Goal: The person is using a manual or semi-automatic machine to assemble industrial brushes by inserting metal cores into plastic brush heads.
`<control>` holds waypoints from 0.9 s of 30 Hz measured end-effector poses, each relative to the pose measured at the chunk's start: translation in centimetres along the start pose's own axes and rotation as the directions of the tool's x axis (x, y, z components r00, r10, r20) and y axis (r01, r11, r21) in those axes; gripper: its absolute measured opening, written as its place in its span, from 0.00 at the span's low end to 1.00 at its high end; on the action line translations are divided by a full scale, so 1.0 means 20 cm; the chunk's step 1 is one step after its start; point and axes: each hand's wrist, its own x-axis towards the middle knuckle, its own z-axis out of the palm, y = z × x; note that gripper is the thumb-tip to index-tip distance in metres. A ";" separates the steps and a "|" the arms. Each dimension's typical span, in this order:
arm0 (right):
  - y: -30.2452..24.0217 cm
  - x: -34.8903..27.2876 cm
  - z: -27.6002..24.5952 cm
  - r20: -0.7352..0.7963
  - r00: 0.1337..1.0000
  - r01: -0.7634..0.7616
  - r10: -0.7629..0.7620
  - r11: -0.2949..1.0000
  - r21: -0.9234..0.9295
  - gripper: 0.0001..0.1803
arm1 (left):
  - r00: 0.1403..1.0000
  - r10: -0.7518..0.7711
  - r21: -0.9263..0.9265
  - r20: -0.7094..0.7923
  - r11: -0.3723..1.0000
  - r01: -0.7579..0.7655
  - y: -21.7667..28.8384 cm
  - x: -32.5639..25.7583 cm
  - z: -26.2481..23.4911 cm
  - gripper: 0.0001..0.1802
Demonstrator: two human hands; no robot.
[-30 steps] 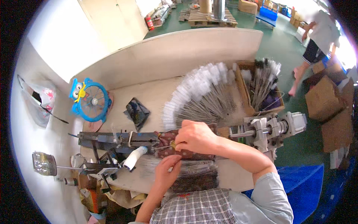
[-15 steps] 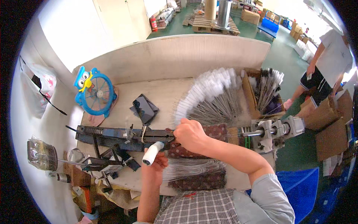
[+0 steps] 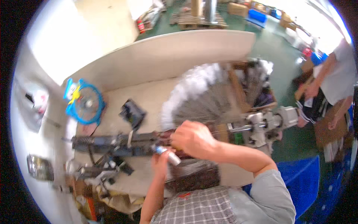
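Note:
My left hand (image 3: 161,162) is closed around a short white tube with a bluish end (image 3: 172,157), in front of the dark metal bench fixture (image 3: 130,145). Right beside it, my right hand (image 3: 194,140) is closed at the fixture's right end; its fingertips are blurred and what they pinch is hidden. Thin wire-stemmed brushes with white bristles (image 3: 186,89) lie fanned out beyond my right hand. Below my hands, a bundle of thin wires (image 3: 190,168) rests on a dark brown spotted cloth (image 3: 203,177).
A blue cartoon-shaped fan (image 3: 87,102) and a dark phone-like slab (image 3: 132,114) sit at the left. To the right are a motorised metal clamp unit (image 3: 261,127), a cardboard box of brushes (image 3: 240,89) and a blue bin (image 3: 298,186). Another person (image 3: 332,78) stands beyond the table.
The white tube has swung from pointing lower left to pointing lower right in my left hand. The whole view has shifted and blurred. The other person leans in closer with arms lowered.

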 end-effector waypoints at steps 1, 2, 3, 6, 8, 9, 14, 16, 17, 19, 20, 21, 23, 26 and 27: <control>0.01 -0.08 -0.01 0.016 1.000 -0.025 0.024 0.998 0.065 0.06 | 0.995 -0.096 -0.264 -0.012 0.960 0.089 -0.03 0.01 0.03 0.08; -0.01 -0.13 0.01 0.027 0.999 -0.042 0.039 0.990 0.138 0.08 | 0.999 -0.032 -0.316 -0.006 0.948 0.029 -0.07 -0.01 0.01 0.08; -0.02 -0.17 0.03 0.131 0.987 -0.124 0.095 0.966 0.226 0.06 | 1.000 0.028 -0.374 0.007 0.927 -0.023 -0.11 -0.03 0.00 0.08; -0.02 -0.20 0.17 0.407 0.902 -0.225 0.144 0.962 0.157 0.22 | 0.986 0.161 0.387 0.049 0.907 -0.167 -0.04 0.01 -0.07 0.08; 0.02 -0.20 0.42 -0.034 0.999 -0.027 0.035 0.976 0.215 0.21 | 0.973 0.204 0.311 0.105 0.923 -0.227 -0.07 0.02 -0.11 0.08; 0.03 -0.18 0.50 -0.038 0.998 -0.042 0.051 0.978 0.206 0.21 | 0.982 0.181 0.407 0.050 0.894 -0.186 -0.03 0.00 -0.07 0.08; 0.07 -0.15 0.50 0.145 0.976 -0.174 0.161 0.981 0.081 0.17 | 0.952 0.138 0.273 -0.274 0.960 -0.061 0.07 -0.07 -0.27 0.09; 0.04 -0.12 0.49 0.214 0.966 -0.168 0.146 0.982 0.090 0.16 | 0.792 -0.138 -0.200 -0.595 0.980 0.021 0.09 -0.12 -0.53 0.17; 0.04 -0.12 0.48 0.287 0.943 -0.204 0.169 0.974 0.097 0.13 | 0.791 -0.140 -0.204 -0.595 0.979 0.020 0.12 -0.11 -0.63 0.17; 0.02 -0.12 0.50 0.280 0.944 -0.219 0.175 0.966 0.134 0.07 | 0.804 -0.356 -0.616 -0.476 0.788 -0.016 0.17 -0.12 -0.78 0.29; 0.01 -0.13 0.50 0.281 0.944 -0.214 0.170 0.967 0.135 0.07 | 0.803 -0.355 -0.617 -0.479 0.787 -0.020 0.17 -0.13 -0.82 0.29; -0.01 -0.11 0.47 0.325 0.936 -0.179 0.136 0.978 0.107 0.06 | 0.796 -0.367 -0.611 -0.481 0.791 -0.005 0.16 -0.16 -0.87 0.25; -0.03 -0.15 0.47 0.244 0.970 -0.051 0.017 0.989 0.135 0.06 | 0.779 -0.367 -0.604 -0.509 0.797 -0.019 0.13 -0.21 -0.96 0.21; -0.05 -0.16 0.23 0.440 0.897 -0.108 0.044 0.987 0.121 0.12 | 0.923 -0.161 -0.473 -0.350 0.881 -0.026 -0.02 -0.19 -1.08 0.13; -0.02 -0.18 0.18 0.378 0.924 0.029 -0.063 0.995 0.095 0.12 | 0.943 -0.197 -0.517 -0.269 0.855 0.031 -0.01 -0.18 -1.09 0.13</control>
